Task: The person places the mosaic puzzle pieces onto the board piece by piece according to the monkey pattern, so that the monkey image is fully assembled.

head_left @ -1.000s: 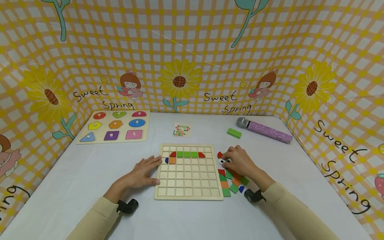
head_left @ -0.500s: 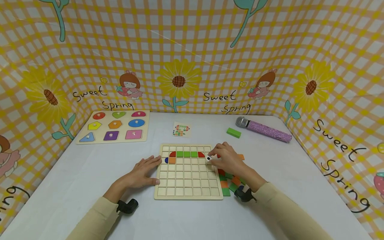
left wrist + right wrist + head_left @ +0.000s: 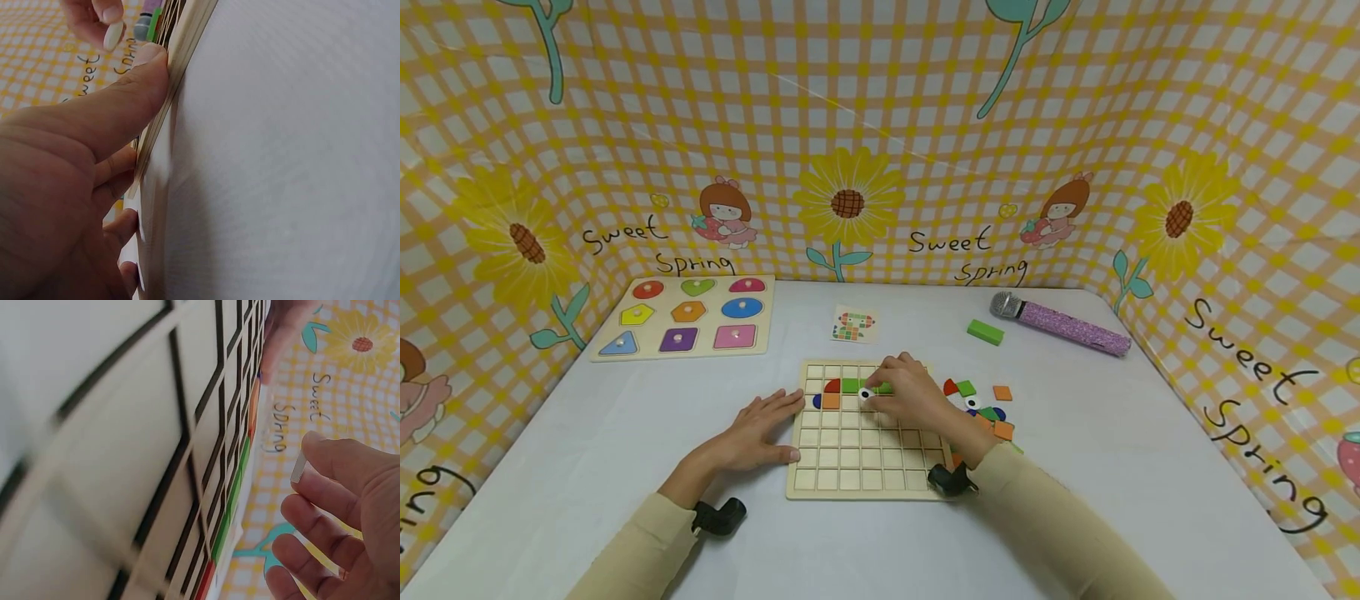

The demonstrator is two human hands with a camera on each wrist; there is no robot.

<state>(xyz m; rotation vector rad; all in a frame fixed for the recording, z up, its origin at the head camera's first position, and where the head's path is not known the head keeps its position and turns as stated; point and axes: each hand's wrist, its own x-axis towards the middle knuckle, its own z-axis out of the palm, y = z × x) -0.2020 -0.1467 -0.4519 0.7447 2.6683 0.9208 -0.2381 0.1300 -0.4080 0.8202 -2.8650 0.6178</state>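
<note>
Moved: since a second ago the right hand (image 3: 910,396) has travelled left from the pile of loose pieces (image 3: 988,412) onto the grid board (image 3: 868,458), carrying the white eye piece (image 3: 865,393) with it; the left hand (image 3: 760,433) has stayed put.
Right hand: fingers curled, pinching the white eye piece at their tips; it sits over the far part of the board, in the second row, just right of the orange square (image 3: 831,402).
Eye piece: small, white with a black dot, held just above or on the board beside the green row (image 3: 857,386); whether it touches the wood cannot be told. From the right wrist it shows as a thin white sliver (image 3: 299,467) edge-on.
Left hand: flat, fingers straight, resting on the table (image 3: 587,450) with fingertips and thumb (image 3: 147,75) pressed against the board's left edge.
Board: near centre of the table, with a red, green and orange row started along its far side.
Loose pieces: right of the board, with a second eye piece (image 3: 972,403) among them.
Far side: shape puzzle (image 3: 685,317) at far left, a pattern card (image 3: 854,324) in the middle, a green block (image 3: 985,332) and a purple microphone (image 3: 1063,327) at far right.
</note>
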